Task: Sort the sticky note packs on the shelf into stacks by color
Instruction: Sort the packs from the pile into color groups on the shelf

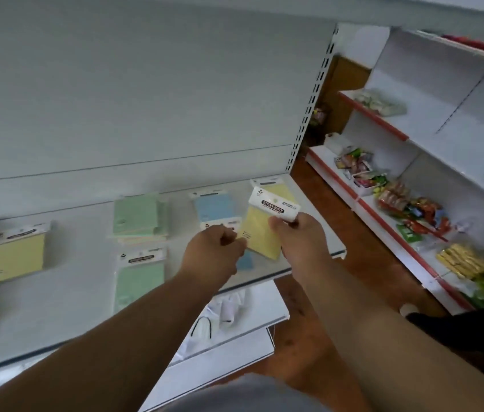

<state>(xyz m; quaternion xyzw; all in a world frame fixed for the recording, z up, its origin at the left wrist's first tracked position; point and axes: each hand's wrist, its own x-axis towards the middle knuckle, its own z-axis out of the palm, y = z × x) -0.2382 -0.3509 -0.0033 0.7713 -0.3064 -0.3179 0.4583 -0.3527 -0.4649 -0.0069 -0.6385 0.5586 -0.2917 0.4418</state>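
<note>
Partly cut off at the left edge, the white shelf (65, 316) carries yellow packs (16, 257), 2 green packs (138, 217) and a blue pack (214, 208). The left hand (214, 251), fingers curled, covers another blue pack (245, 260); what it grips cannot be told. The right hand (297, 236) pinches the white header of a yellow pack (260, 233), which hangs below and left of the fingers, above the shelf's right end.

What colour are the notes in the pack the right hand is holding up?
Pale yellow, below a white header card. The head view shows the yellow sticky note pack pinched in the right hand.
</note>
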